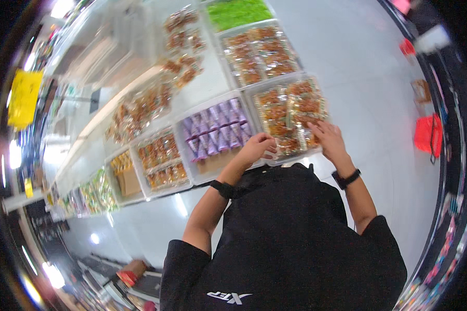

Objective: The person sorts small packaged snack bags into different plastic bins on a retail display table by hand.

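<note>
Directly in front of me is a white bin (250, 98) filled with rows of clear packets of reddish-brown food (281, 115). My right hand (329, 141) reaches over the bin's right side, fingers stretched out and touching the packets there. At the near left corner of the same bin, my left hand (259, 149) is held with its fingers curled in. Whether anything lies inside those curled fingers cannot be made out. Just left of that hand stands a bin of purple-and-silver packets (218, 129), with bare cardboard at its near end.
Farther left are more bins of brown packets (162, 158) and yellow packets (122, 162). Beyond stand another bin of brown packets (259, 54) and a bright green bin (238, 14). Loose packets (140, 111) lie behind the row. A red bag (428, 136) is at the far right.
</note>
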Available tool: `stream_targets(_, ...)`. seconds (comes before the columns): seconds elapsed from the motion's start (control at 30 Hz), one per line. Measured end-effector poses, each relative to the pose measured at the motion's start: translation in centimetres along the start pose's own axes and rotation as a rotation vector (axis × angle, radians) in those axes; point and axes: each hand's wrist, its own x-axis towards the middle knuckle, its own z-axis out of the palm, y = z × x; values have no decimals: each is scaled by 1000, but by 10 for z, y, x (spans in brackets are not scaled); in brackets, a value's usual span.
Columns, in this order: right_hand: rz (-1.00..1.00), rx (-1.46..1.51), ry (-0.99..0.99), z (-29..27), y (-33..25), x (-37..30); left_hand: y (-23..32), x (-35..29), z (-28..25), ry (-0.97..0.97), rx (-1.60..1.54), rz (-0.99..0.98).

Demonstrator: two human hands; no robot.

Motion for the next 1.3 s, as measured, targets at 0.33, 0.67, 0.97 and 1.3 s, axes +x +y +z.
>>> stream_targets(0.33,84,-5,-331,-19,-32,12,-69,-95,-107,599,727,278)
stream_targets(0.67,-193,152,-291,-29,-129,91,-102,-118,-133,426,1040,140)
stream_targets(0.97,-442,74,-285,-20,-224,166,-72,-149,-170,436,762,204)
stream_targets(1.3,-437,-147,-335,6,-273,299,-87,-162,-252,918,767,383)
